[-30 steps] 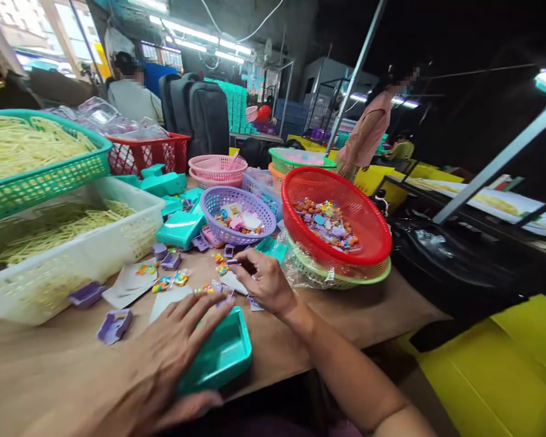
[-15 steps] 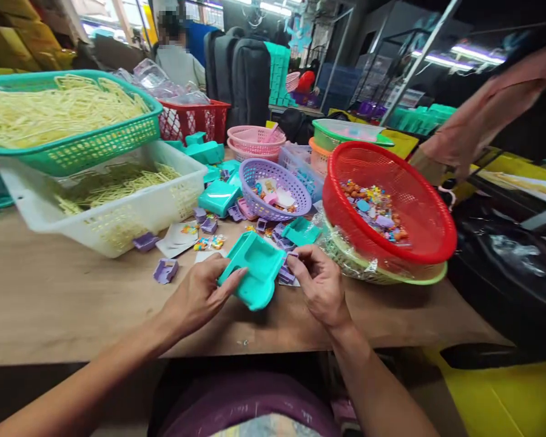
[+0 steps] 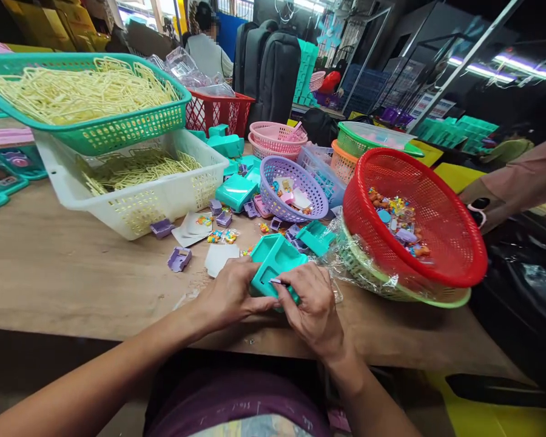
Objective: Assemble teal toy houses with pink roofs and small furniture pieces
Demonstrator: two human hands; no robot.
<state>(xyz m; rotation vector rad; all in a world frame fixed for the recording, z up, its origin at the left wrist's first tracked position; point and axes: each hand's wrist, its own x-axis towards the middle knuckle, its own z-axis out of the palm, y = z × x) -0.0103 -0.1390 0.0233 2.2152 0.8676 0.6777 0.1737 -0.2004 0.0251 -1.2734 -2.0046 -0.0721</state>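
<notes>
My left hand [image 3: 236, 288] is closed on the left side of a teal plastic case [image 3: 279, 258], fingers behind it and thumb along its near edge. The case is tilted over the table, and its moulded hollows face up. Between the thumb and forefinger of my right hand [image 3: 309, 303] is a small purple plastic piece [image 3: 276, 281], held against the case near a slot. Most of that piece is hidden by the fingers. Beyond my hands lie purple plastic parts [image 3: 179, 259], a white paper card [image 3: 220, 258] and another teal part [image 3: 317, 237].
A purple basket [image 3: 295, 176] of small parts stands ahead. On the right, a red basket [image 3: 418, 212] leans on a pale green one [image 3: 391, 294] with clear plastic. At left, a green basket [image 3: 118, 130] of yellow strips rests on a white basket [image 3: 141, 212]. A person [image 3: 207, 51] sits behind.
My right hand has brought the purple piece from beside the teal case onto its surface. The left hand has turned the case. The camera view has shifted, moving the scene rightward.
</notes>
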